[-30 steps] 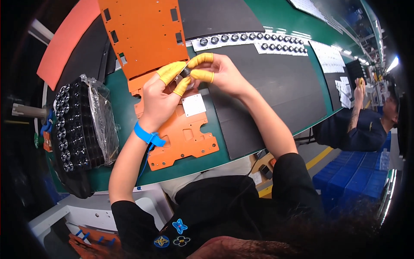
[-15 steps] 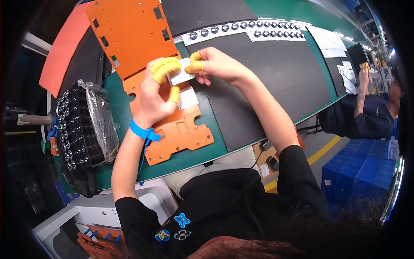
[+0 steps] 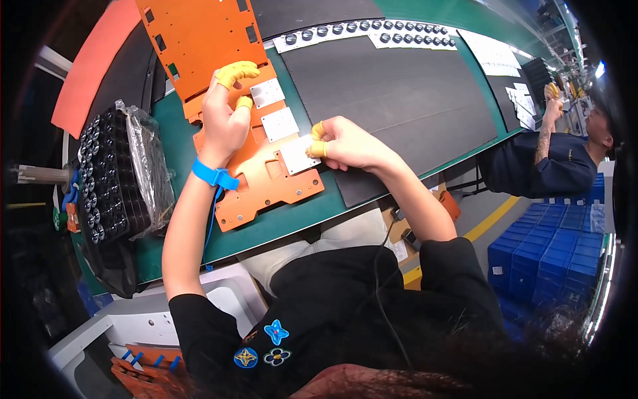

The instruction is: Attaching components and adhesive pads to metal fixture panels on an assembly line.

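Three white square plates lie in a row on the lower panel of an orange fixture point(image 3: 256, 199). My left hand point(image 3: 222, 123), in yellow finger cots and a blue wrist strap, hovers over the fixture's left side. Its thumb and fingers are apart with nothing between them, close to the far plate point(image 3: 268, 93). The middle plate point(image 3: 279, 124) rests untouched. With finger and thumb pinched, my right hand point(image 3: 349, 143) grips the right edge of the near plate point(image 3: 297, 159), which sits on the panel.
The fixture's raised orange panel point(image 3: 206, 46) stands behind. A black tray of round parts point(image 3: 109, 176) is at the left, partly under clear plastic. White strips with round black parts point(image 3: 412, 41) line the far side of a black mat point(image 3: 399, 100). Another person point(image 3: 545, 159) works at the right.
The plate I held in both hands now lies on the fixture. My left hand has opened; my right hand has moved nearer to me, onto the near plate. The view has shifted slightly.
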A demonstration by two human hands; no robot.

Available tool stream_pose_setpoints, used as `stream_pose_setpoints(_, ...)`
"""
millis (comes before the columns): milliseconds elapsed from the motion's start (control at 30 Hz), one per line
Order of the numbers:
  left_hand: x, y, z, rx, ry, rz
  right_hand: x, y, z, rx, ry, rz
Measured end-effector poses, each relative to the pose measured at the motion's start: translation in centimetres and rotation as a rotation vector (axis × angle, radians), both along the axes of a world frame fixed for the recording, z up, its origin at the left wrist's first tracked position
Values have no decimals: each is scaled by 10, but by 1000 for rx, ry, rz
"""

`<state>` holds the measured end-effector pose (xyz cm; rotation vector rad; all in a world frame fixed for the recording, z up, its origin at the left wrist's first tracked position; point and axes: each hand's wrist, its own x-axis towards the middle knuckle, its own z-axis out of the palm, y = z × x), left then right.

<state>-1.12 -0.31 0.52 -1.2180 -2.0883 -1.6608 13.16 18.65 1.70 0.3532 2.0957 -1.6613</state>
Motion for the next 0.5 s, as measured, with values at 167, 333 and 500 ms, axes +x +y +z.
stream_pose_setpoints(167,-2,-1,-3,-2,-11,14,2,-9,6,103,13,11)
stream_pose_setpoints(333,-4,2,-1,2,-4,-16,-4,-15,12,239,33,76)
stream_pose_setpoints(500,-5,1,0,-11,-4,-15,-9,-14,17,295,36,122)
